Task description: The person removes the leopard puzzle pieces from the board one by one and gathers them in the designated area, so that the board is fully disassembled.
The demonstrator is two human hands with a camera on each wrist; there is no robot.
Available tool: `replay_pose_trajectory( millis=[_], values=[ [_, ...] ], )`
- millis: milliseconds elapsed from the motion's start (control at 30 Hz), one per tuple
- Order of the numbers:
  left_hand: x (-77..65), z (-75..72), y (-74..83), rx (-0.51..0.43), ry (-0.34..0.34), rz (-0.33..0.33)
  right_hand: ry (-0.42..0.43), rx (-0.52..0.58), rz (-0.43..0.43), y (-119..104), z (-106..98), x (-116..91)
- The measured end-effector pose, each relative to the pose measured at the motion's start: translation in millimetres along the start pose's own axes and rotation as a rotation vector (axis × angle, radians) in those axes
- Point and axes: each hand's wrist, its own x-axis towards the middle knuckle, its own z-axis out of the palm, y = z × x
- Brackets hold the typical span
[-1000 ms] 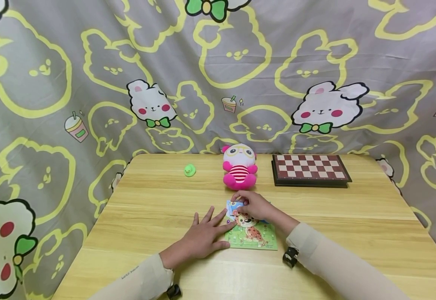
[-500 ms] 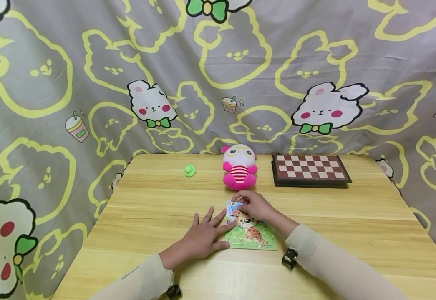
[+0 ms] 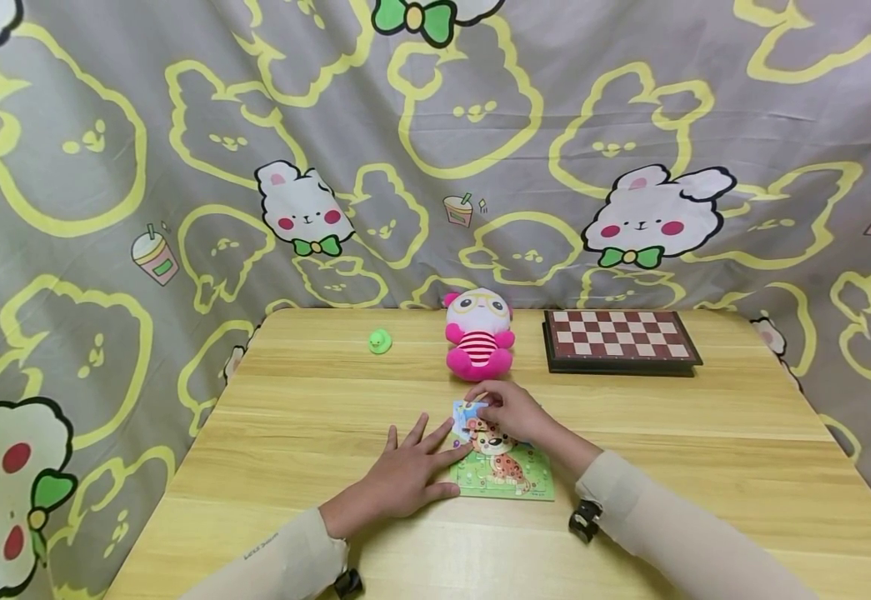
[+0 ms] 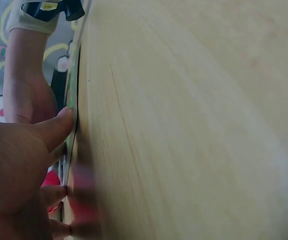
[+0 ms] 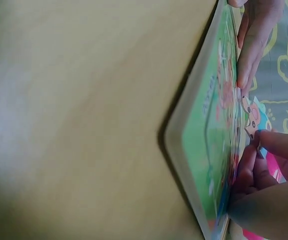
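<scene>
A jigsaw puzzle [image 3: 501,482] with a spotted cartoon leopard on green grass lies on the wooden table. My left hand [image 3: 405,477] has its fingers spread flat, the fingertips resting on the puzzle's left side and the thumb at its edge. Over the puzzle's upper part, my right hand [image 3: 512,413] pinches a puzzle piece between thumb and fingers. In the right wrist view this puzzle piece [image 5: 254,118] stands tilted above the board and shows blue and part of the leopard's face. The right hand covers the puzzle's upper right.
Behind the puzzle sits a pink and white plush panda [image 3: 478,335]. A small green toy duck [image 3: 380,342] stands at the back left, and a checkered chess box [image 3: 621,340] at the back right. A patterned curtain [image 3: 375,275] hangs behind the table [image 3: 255,433].
My right hand has shifted very slightly to the right with the puzzle piece. The left hand stays in place on the puzzle.
</scene>
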Motion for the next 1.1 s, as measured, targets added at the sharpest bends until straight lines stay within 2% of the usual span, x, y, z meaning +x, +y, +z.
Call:
replay_pose_trajectory(
  millis=[233,800,1100],
  values=[
    [-0.1,1.4,-0.1,0.012,0.004,-0.003,-0.011,0.021,-0.022,4.4,-6.4,-2.0],
    [0.6,1.2,0.4,0.009,-0.002,-0.015,-0.034,0.101,-0.013,13.4,-27.0,-11.3],
    [0.0,1.9,0.7,0.011,0.002,-0.015,-0.012,0.093,-0.013,25.2,-40.8,-14.5]
  ],
)
